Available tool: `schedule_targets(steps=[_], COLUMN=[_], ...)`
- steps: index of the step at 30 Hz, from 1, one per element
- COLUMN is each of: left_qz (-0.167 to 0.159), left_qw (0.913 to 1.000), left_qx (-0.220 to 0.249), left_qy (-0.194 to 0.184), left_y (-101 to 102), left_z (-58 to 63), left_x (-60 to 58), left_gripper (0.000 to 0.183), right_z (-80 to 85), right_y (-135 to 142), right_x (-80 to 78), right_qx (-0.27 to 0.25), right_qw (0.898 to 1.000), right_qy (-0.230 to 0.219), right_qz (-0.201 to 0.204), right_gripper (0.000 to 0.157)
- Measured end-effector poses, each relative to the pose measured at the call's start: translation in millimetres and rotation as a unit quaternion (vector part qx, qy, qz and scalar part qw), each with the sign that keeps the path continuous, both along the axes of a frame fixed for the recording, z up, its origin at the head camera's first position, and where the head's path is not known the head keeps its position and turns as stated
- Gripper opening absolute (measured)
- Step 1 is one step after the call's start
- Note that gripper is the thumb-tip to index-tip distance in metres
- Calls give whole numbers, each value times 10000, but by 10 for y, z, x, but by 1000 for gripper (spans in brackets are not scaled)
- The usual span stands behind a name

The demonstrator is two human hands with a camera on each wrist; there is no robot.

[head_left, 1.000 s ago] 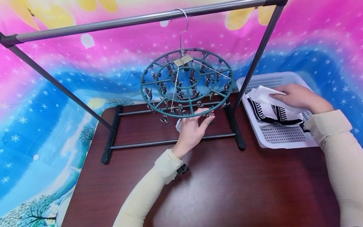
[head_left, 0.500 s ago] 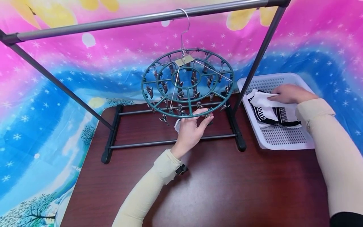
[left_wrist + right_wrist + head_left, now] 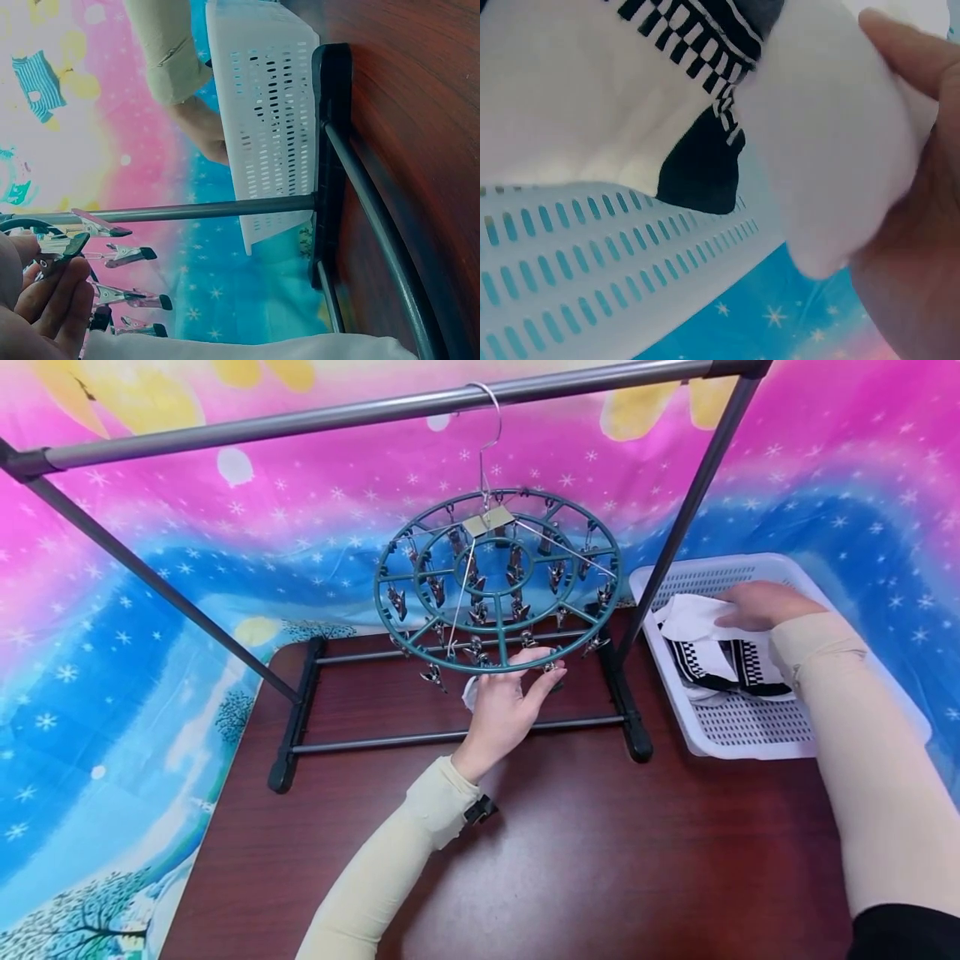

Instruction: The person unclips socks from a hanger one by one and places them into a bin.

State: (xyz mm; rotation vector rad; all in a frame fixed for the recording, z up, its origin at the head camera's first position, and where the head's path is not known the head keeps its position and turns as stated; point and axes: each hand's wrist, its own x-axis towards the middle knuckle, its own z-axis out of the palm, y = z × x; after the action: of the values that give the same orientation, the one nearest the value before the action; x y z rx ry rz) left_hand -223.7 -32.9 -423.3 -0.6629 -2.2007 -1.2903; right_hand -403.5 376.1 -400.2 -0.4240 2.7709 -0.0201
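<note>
In the head view my left hand [image 3: 498, 714] is at the front rim of a round green clip hanger [image 3: 501, 643]. Its thumb and fingers pinch a metal clip [image 3: 66, 251] with dark tips, seen in the left wrist view. White fabric [image 3: 247, 349] lies just below that hand; what holds it is hidden. On the right, my right hand [image 3: 768, 604] grips a white sock [image 3: 693, 617] between thumb and fingers, above the white basket [image 3: 738, 749]. Under it, white socks with black checkered bands [image 3: 705, 667] lie in the basket.
A grey metal rack [image 3: 322, 422] carries the hanger by a wire hook [image 3: 495, 422]. Its black feet [image 3: 636, 739] stand on a dark red wooden table [image 3: 570, 860]. Several clips [image 3: 517, 604] dangle from the hanger. A colourful cloth backdrop [image 3: 150, 635] closes off the back.
My right hand has moved slightly left with the white sock, which now spreads more over the checkered socks. The left hand stays at the hanger's front rim.
</note>
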Motion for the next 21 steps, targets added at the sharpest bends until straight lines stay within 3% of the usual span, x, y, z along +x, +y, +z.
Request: schedule_targets(steps=[11,21], left_qz=[17,-50], left_qw=[10000,9999], left_qx=[-26,-89], left_qy=[7,-80], left_y=[-11,-13], left_z=[5,-6], left_x=[7,26], left_gripper=[29,30], right_z=[-113,-272], right_y=[100,103], right_x=[-98,-113], right_qx=[108,-339], right_qw=[9960,9973], right_qy=[858,558], right_qz=[224,-341], right_gripper=[50,60])
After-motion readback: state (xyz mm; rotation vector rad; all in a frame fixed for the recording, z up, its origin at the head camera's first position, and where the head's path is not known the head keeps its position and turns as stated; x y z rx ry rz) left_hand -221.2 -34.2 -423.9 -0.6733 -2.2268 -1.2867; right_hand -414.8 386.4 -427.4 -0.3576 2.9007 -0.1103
